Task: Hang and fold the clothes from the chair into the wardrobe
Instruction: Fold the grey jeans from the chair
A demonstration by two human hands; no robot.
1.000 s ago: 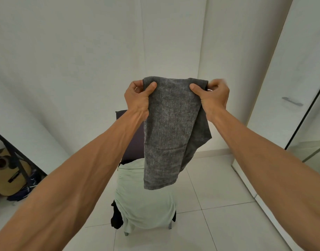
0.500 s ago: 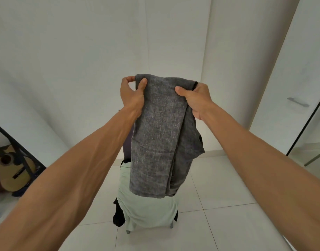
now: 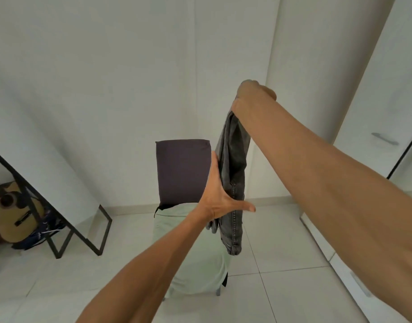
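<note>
A folded grey denim garment (image 3: 234, 169) hangs edge-on in the air in front of me. My right hand (image 3: 254, 99) grips its top end from above, fingers curled round the cloth. My left hand (image 3: 220, 197) lies flat against the garment's left side at mid height, fingers straight and thumb spread out under it. Below stands the chair (image 3: 182, 171) with a dark backrest. A pale green garment (image 3: 198, 252) is draped over its seat, and a bit of black cloth (image 3: 225, 279) shows at its lower right.
White wardrobe doors with metal handles (image 3: 384, 138) run along the right. A black-framed leaning mirror (image 3: 67, 206) stands at the left, with a guitar (image 3: 11, 213) reflected or behind it. White tiled floor lies around the chair.
My left hand let go of the garment's top and dropped to press flat on its side. My right hand now holds the top alone, and the garment has turned edge-on and shifted right.
</note>
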